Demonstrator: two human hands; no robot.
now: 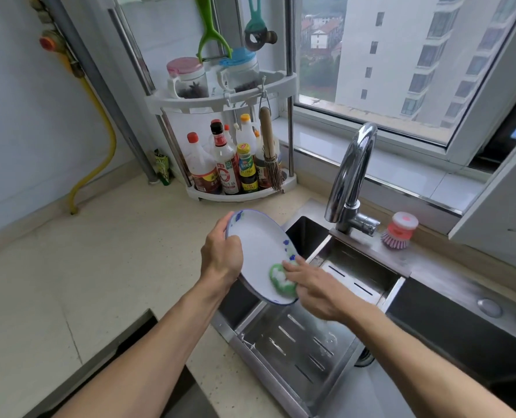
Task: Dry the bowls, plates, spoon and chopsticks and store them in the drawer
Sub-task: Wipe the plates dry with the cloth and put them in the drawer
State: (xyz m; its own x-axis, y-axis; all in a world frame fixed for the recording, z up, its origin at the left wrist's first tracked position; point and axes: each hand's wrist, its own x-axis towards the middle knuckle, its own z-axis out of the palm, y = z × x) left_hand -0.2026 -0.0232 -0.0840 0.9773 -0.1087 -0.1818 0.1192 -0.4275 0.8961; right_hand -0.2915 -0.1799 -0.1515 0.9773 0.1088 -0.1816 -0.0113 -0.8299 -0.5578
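Left hand (pixel 220 254) gripping the upper-left rim of a tilted white plate (pixel 258 245) with blue-and-green floral edging, held over the slotted steel drain tray (pixel 296 345) of the sink, while the right hand's fingertips (pixel 290 268) press a green cloth (pixel 281 282) against its lower face.

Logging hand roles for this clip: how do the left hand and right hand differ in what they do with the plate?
The left hand grips the plate by its rim, holding it tilted over the sink; the right hand holds no rim. The right hand's fingers press a green cloth against the plate's lower face, while the left hand touches no cloth. Both touch the same plate.
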